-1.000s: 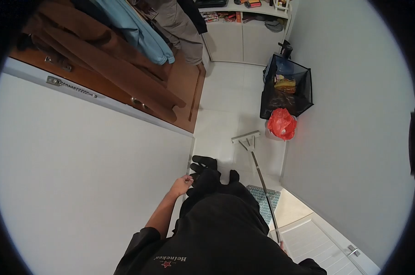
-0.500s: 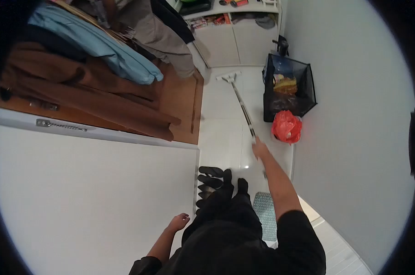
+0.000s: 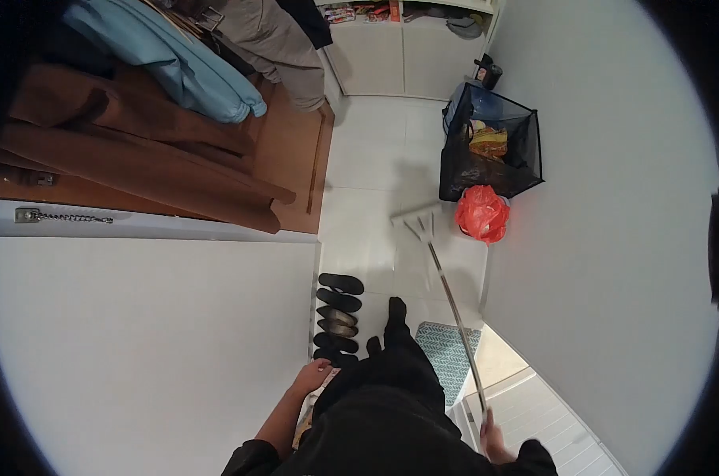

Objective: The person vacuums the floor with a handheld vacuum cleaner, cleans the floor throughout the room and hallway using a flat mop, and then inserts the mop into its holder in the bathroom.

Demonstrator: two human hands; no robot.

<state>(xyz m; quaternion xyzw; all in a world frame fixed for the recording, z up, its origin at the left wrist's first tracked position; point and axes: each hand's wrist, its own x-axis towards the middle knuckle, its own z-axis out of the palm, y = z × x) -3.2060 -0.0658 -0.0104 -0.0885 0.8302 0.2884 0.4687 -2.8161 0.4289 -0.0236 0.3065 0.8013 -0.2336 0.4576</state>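
A long-handled mop [image 3: 453,305] slants across the white floor, its wide, pale head [image 3: 416,216] slightly blurred in front of the red plastic bag. My right hand [image 3: 493,441] is closed around the handle's upper end, low at the right by my side. My left hand [image 3: 313,375] hangs at my left side with nothing in it, its fingers loosely apart. In the view it appears close to the row of dark shoes [image 3: 337,304] along the white door or panel. My feet in black stand between the shoes and a patterned mat [image 3: 448,355].
A black mesh-sided basket [image 3: 452,170] holding packages stands by the right wall, with the red plastic bag [image 3: 482,214] beside it. Clothes [image 3: 161,59] hang over a brown wooden door [image 3: 304,170] at left. A white cabinet [image 3: 403,59] stands at the far end.
The mop head has come back toward me from near the cabinet. My right hand has drawn the handle back and down to my side. I have moved forward; my left hand stays low and empty.
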